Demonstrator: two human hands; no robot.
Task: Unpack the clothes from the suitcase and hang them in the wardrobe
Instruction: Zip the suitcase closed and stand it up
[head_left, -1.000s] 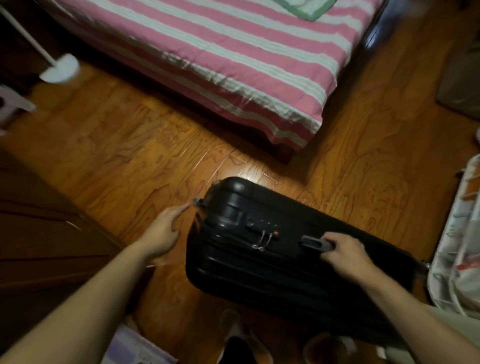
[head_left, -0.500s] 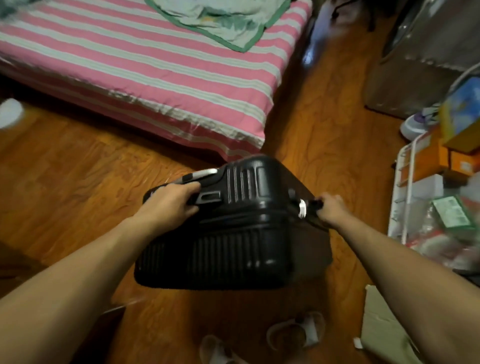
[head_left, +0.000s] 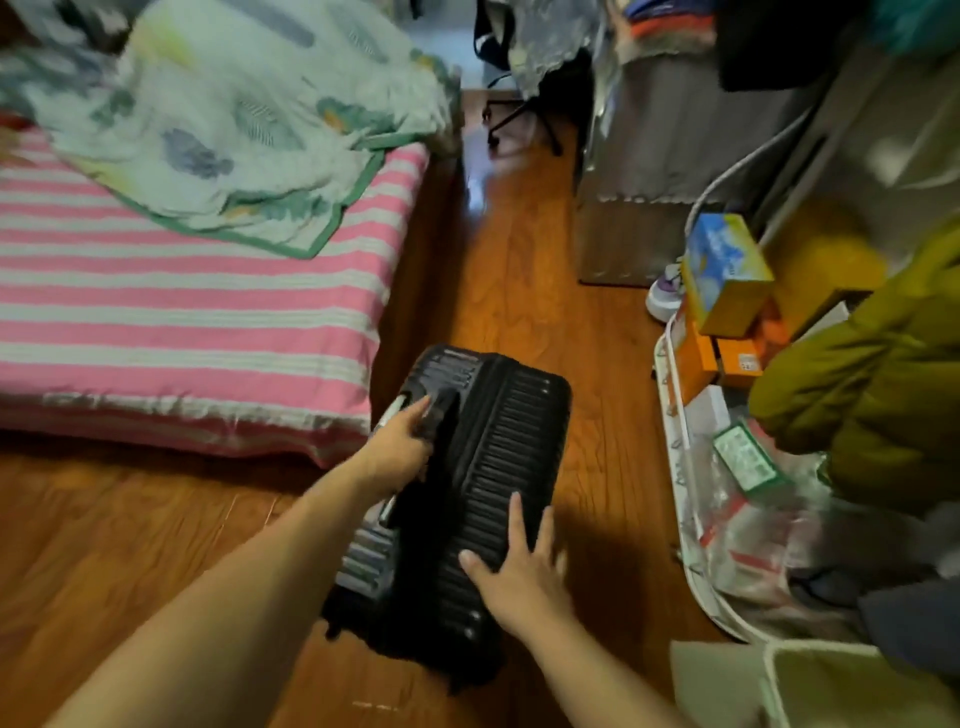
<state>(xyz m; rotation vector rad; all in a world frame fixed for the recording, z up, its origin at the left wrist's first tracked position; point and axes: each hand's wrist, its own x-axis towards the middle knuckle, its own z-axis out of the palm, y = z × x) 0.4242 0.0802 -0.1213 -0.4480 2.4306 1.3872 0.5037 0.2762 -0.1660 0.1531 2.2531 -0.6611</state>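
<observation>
A black hard-shell suitcase (head_left: 493, 441) with ribbed sides lies closed on the wooden floor, lengthwise beside the bed's corner. My left hand (head_left: 400, 447) grips the handle on its left side, fingers curled round it. My right hand (head_left: 514, 566) lies flat on the ribbed top near the close end, fingers spread and straight. No clothes from inside the case show. The wardrobe is not in view.
A bed with a pink striped cover (head_left: 182, 322) and a leaf-print quilt (head_left: 234, 130) fills the left. On the right stand a white wire rack (head_left: 675, 447) of boxes and bags, an olive padded jacket (head_left: 872, 374) and a grey cabinet (head_left: 649, 182). Wooden floor (head_left: 519, 270) runs between.
The suitcase has swung round and come down onto the floor, lengthwise by the bed. My right hand has left its end handle and now presses flat on top; my view has turned right.
</observation>
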